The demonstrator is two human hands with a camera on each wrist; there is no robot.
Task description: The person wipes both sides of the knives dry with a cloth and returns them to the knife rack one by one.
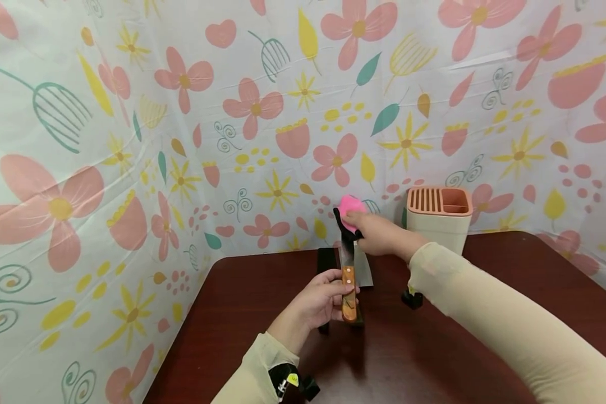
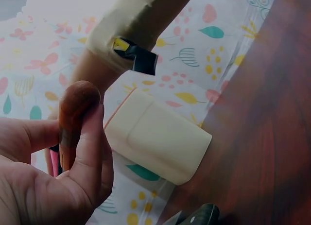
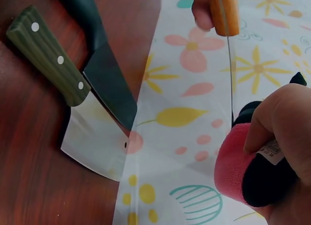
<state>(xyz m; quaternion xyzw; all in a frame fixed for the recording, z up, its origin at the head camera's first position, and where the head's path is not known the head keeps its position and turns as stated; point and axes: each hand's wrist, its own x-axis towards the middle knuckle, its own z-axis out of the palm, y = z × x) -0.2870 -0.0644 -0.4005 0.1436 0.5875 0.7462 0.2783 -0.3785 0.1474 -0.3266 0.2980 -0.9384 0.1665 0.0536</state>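
My left hand (image 1: 319, 300) grips the orange-brown wooden handle of a knife (image 1: 349, 294), raised above the table with its blade pointing away from me. My right hand (image 1: 381, 233) pinches a pink and black cloth (image 1: 352, 210) at the far end of that blade. In the right wrist view the cloth (image 3: 231, 166) is folded about the blade and hides its tip; a small white label shows on it. From the left wrist, the handle's rounded end (image 2: 80, 96) sits between thumb and fingers.
A cleaver with a green handle (image 3: 53, 55) lies on the dark red table (image 1: 262, 297), beside a black knife (image 3: 112, 84). At the back right stands a cream knife holder (image 1: 436, 230) with a slotted orange top. Flower-patterned cloth (image 1: 283, 140) hangs behind the table.
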